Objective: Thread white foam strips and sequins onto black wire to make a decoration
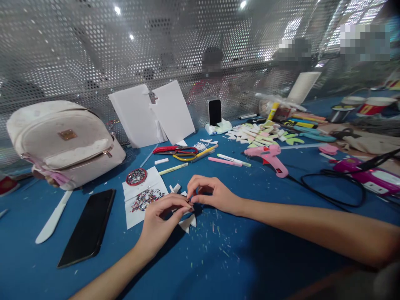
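Note:
My left hand and my right hand meet above the blue table, fingertips pinched close together. A small dark thing shows between them, too small and covered to name. Just under the fingers lie white cut pieces, partly hidden by my left hand. Beside that hand is a white paper sheet bearing a spread of multicoloured sequins or beads. A round red-rimmed dish of similar bits sits on the sheet's upper edge. Fine pale shavings are scattered below my right hand.
A phone, a white plastic knife and a backpack are at left. Red-handled scissors and markers lie beyond my hands. At right are a pink glue gun, its black cable, and cut foam pieces.

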{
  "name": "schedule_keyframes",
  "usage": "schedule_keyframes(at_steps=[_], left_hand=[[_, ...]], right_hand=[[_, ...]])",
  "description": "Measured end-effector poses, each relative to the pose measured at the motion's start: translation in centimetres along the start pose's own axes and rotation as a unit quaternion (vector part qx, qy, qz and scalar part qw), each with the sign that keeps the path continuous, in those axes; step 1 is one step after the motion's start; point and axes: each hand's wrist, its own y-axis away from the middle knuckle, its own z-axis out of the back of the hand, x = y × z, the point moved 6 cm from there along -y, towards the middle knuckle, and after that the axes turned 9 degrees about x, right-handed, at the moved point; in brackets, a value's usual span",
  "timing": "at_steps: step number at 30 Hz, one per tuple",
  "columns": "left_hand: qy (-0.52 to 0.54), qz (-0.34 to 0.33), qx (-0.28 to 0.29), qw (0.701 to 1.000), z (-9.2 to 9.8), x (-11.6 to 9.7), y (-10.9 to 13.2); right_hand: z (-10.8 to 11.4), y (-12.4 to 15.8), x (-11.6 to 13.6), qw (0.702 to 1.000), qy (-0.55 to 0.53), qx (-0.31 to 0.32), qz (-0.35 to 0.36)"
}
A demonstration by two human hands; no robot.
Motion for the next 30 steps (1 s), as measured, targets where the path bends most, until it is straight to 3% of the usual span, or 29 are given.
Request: schedule_keyframes(at_steps=[12,19,25,27,30], left_hand=[[-0.009,0.014,0.021,1.0,-0.3,-0.1,-0.3],[-0.026,-0.004,-0.089,0.996,1.3,-0.3,-0.2],[0.004,0.066,-0.134,0.989,2.0,0.9,-0.1],[0.015,0.08,-0.139,0.987,2.0,1.1,0.0],[0.031,0.088,-0.142,0.985,2.0,1.2,0.0]], right_hand=[[-0.2,0.0,-0.2,1.0,0.002,0.009,0.0],[0.3,0.1,-0.6,0.996,-0.055,-0.067,-0.028],[2.7,1.0,-1.5,0.974,-0.012,-0.222,-0.05],[2.6,1.2,-1.3,0.974,0.009,-0.221,-0.042],[1.5,1.3,-0.2,0.984,0.057,-0.171,-0.014]])
